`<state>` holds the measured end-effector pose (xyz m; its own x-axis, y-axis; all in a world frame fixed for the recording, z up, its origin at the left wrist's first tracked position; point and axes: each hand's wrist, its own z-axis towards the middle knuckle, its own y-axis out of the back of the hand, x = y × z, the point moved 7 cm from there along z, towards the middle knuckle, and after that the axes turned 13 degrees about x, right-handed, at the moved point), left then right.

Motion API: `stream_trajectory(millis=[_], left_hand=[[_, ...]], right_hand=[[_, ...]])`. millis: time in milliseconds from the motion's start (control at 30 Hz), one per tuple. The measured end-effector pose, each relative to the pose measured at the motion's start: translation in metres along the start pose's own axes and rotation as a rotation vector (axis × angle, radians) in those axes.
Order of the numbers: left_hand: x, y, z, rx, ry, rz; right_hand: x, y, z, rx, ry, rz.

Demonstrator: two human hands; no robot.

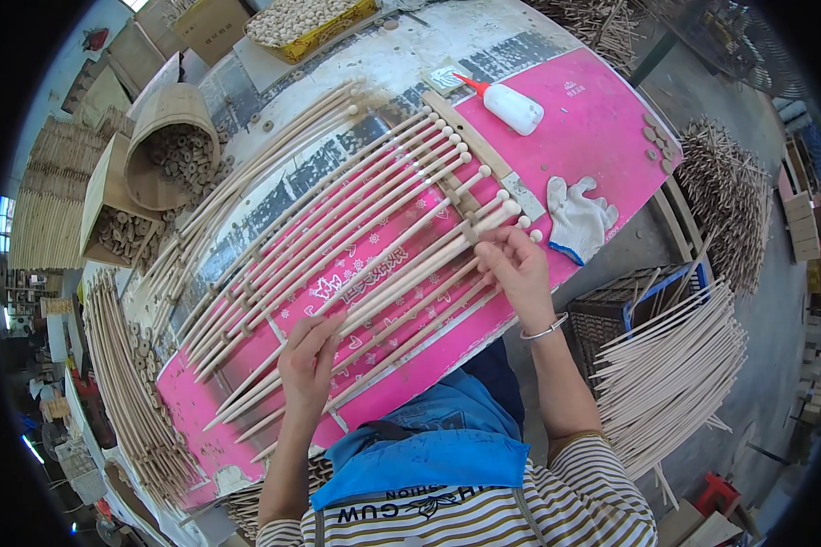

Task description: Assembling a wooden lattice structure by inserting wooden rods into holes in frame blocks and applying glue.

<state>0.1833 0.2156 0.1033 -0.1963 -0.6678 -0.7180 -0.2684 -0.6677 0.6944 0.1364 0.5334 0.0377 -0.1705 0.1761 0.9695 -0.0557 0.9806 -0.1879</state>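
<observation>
Our left hand (306, 357) at eight o'clock and right hand (516, 266) at three hold wooden rods (410, 271); a white bottle (514, 109) lies toward one.

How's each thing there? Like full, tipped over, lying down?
Wooden rods, laid side by side
Left hand, fingers bent, at the rods
Right hand, fingers bent, at the rods
White bottle, lying on its side
White glove, lying unworn
Tan bucket, tipped, wooden rings inside
Yellow tray, full of balls
</observation>
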Motion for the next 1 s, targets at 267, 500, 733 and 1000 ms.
stream_trajectory(millis=[267, 500, 733, 1000], left_hand=[[0.017, -0.002, 0.058, -0.090, -0.061, 0.099], [0.035, -0.013, 0.080, -0.052, 0.006, 0.131], [0.039, -0.020, 0.077, -0.049, 0.005, 0.213], [0.030, -0.022, 0.077, -0.046, -0.013, 0.301]], right_hand=[[-0.005, 0.016, 0.000, -0.009, 0.035, -0.023], [-0.002, 0.014, 0.000, 0.029, 0.021, -0.002], [0.008, 0.014, 0.002, 0.046, 0.055, -0.019], [0.006, 0.016, 0.010, 0.047, 0.034, -0.068]])
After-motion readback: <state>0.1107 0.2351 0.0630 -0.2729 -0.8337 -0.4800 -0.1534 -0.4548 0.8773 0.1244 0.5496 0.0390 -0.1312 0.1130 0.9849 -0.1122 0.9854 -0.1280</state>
